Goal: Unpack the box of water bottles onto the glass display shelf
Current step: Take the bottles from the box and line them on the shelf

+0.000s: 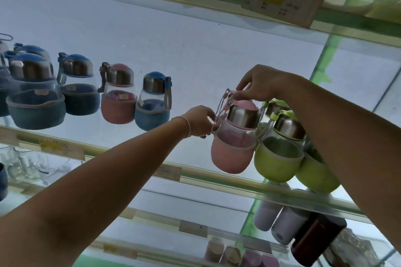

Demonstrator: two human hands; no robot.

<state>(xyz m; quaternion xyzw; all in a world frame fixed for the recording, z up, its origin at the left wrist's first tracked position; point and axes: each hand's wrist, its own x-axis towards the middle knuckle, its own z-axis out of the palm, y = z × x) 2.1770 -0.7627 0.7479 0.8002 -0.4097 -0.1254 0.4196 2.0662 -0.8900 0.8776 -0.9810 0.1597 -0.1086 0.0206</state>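
Pink bottle (233, 149) at shelf (217, 178) front edge | left hand (200, 121) grips its side | right hand (259, 84) pinches strap (225, 98) | price tag (282, 4) unreadable

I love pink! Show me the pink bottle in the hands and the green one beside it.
Held pink bottle (232, 156): head view, on its pink sleeve.
Front green bottle (277, 165): head view, on its green sleeve.

Head view, close, facing glass shelf (217, 178)

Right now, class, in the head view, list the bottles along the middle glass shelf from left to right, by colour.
Large blue bottle → second blue bottle → small pink bottle → small blue bottle → held pink bottle → front green bottle.
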